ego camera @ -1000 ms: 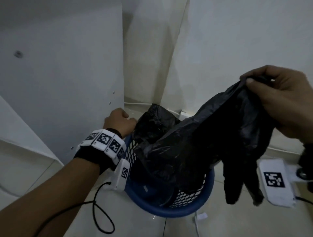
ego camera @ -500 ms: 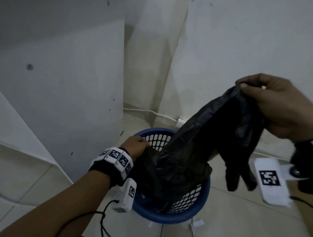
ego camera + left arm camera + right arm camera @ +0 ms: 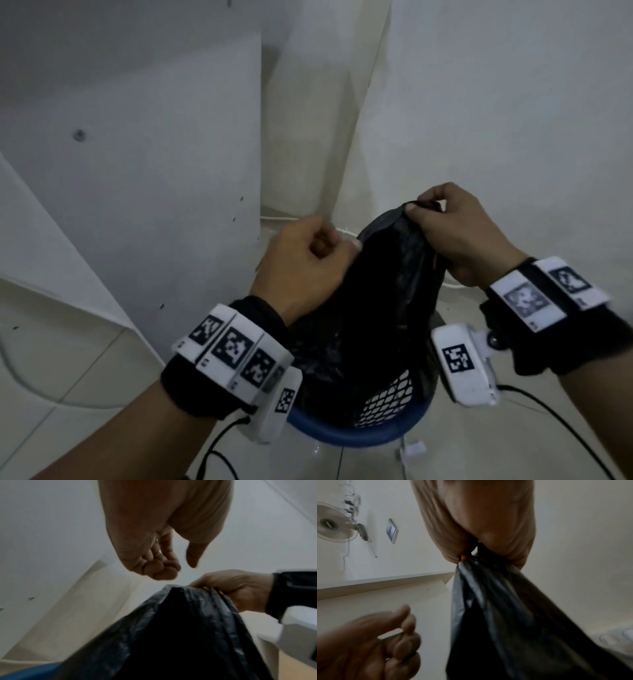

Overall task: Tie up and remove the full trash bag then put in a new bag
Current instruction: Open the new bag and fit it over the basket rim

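A black trash bag hangs upright from its gathered top down into a blue mesh basket on the floor. My right hand pinches the bag's bunched top edge between thumb and fingers, and the right wrist view shows the plastic coming out of that grip. My left hand is just left of the bag's top with its fingers curled. In the left wrist view this hand holds nothing and sits slightly above the bag. The basket's inside is hidden by the bag.
A white board leans against the wall left of the basket, in a room corner. A white cable runs along the floor behind the basket. A small white object lies by its base. A wall fan and a switch are higher up.
My left hand let go of the bag down at the basket and rose beside the bag's top. My right hand came down and leftward with the top, so the bag hangs upright.
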